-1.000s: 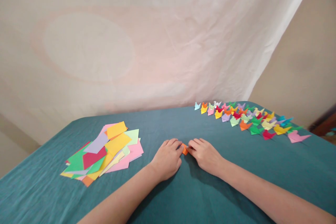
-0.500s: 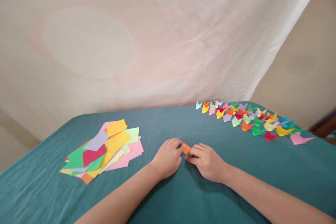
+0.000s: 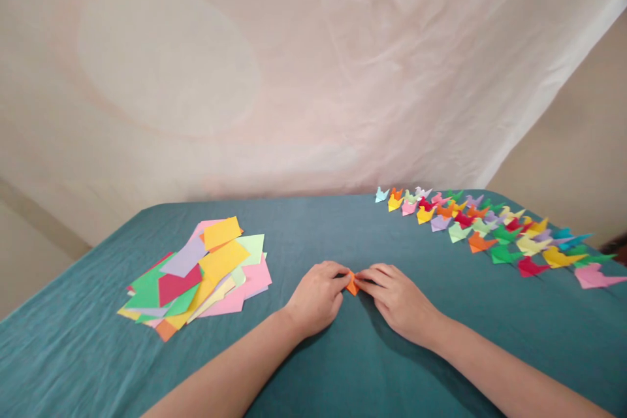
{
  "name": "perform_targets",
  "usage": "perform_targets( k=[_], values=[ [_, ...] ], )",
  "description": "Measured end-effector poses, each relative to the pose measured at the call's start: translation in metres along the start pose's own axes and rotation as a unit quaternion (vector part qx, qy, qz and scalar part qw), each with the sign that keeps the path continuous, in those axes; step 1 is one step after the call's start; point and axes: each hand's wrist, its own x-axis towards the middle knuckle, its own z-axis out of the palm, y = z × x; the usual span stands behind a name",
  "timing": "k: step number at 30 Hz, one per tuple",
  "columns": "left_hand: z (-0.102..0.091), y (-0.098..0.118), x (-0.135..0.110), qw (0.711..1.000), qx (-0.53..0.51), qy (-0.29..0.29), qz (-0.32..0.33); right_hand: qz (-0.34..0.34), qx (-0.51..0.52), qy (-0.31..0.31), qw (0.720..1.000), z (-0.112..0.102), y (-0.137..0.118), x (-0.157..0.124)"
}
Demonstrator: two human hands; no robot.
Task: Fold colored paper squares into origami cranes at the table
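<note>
A small folded piece of orange paper (image 3: 353,285) lies on the cloth between my two hands, its lower tip pointing towards me. My left hand (image 3: 319,297) is closed, thumb and fingers pinching the paper's left side. From the right, the bunched fingertips of my right hand (image 3: 400,300) press on its other side. Part of the paper is hidden under the fingertips of both hands.
At the left lies a loose pile of coloured paper sheets (image 3: 225,262). Several rows of small folded paper birds (image 3: 482,243) stand at the right. A teal cloth (image 3: 313,379) covers the table, and a pale sheet (image 3: 313,78) hangs behind it.
The orange paper has gone from a small rectangle to a shape with a pointed lower end. My right fingers have shifted up along its side. The view has turned slightly.
</note>
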Motion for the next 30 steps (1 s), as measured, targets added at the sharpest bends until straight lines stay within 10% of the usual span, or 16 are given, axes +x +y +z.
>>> perform_targets(
  k=[11,30],
  values=[
    [0.005,-0.014,0.001,0.99,-0.081,0.092,-0.074,-0.02,-0.066,-0.015,0.998,0.002,-0.004,-0.001],
    [0.002,-0.011,-0.002,0.994,-0.052,0.074,-0.068,-0.06,-0.113,0.023,0.991,0.003,-0.007,0.011]
  ],
)
